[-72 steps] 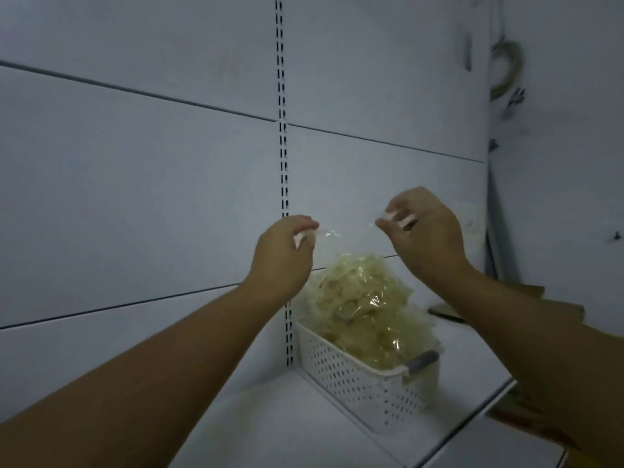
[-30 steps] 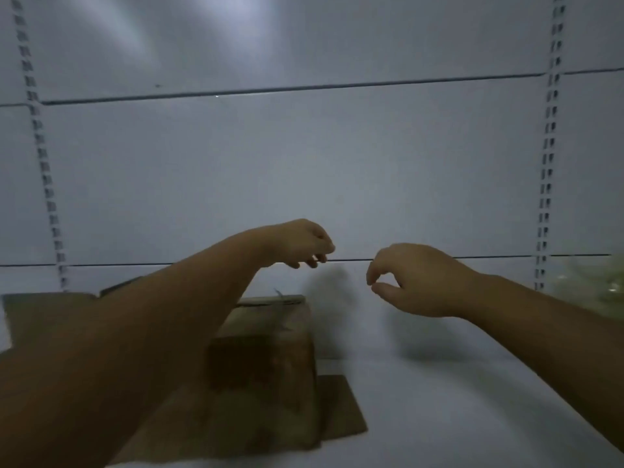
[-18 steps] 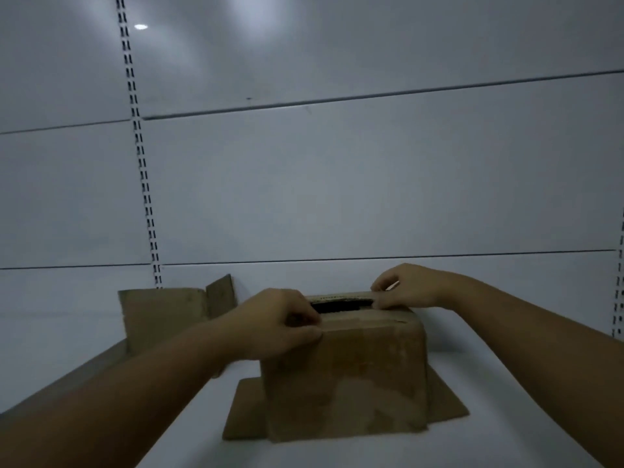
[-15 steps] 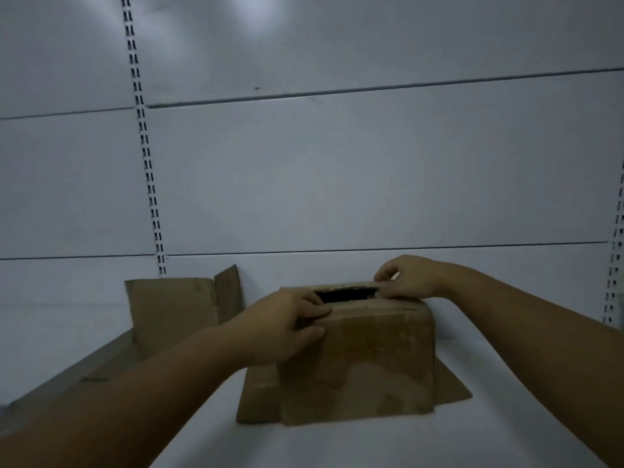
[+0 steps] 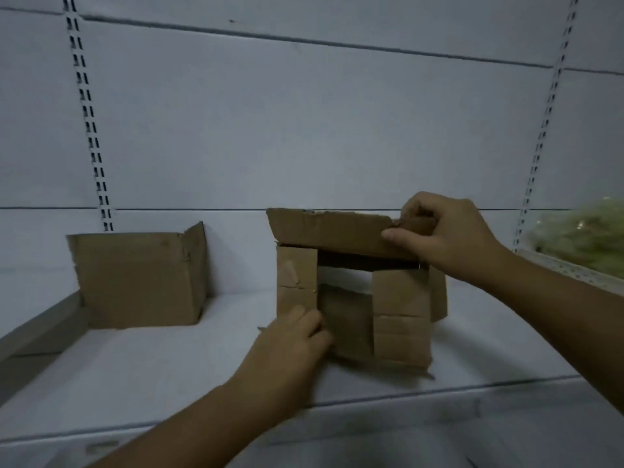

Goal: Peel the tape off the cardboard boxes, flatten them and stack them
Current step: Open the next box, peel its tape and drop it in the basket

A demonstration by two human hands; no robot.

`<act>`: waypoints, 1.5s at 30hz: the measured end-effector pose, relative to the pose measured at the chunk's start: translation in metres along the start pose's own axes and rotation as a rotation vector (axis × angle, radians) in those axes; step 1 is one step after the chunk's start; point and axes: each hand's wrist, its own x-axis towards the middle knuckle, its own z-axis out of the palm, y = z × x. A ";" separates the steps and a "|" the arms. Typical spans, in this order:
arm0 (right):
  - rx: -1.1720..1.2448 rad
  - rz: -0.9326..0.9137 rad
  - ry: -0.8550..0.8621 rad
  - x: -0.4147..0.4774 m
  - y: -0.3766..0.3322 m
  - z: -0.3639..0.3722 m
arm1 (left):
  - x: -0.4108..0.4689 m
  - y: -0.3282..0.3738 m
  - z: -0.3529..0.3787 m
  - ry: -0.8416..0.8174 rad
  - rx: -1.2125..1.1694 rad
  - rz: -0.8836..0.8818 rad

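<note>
On shelf [image 5: 169, 366]: box [image 5: 401, 309], open end toward viewer, flaps loose. Right hand [image 5: 452, 238]: grip pinched on top flap [image 5: 331, 231]. Left hand [image 5: 293, 342]: grip curled round box's lower left corner (thumb on side flap). Left of box, apart: second box [image 5: 135, 278].

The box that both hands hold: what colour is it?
Plain brown; the box shows in the head view.

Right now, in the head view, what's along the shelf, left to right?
open cardboard box → left hand → held cardboard box → right hand → white basket with a blurred bag
</note>
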 end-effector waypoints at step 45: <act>0.336 0.127 -0.832 -0.079 0.056 0.104 | 0.005 -0.088 0.012 -0.098 -1.081 -1.200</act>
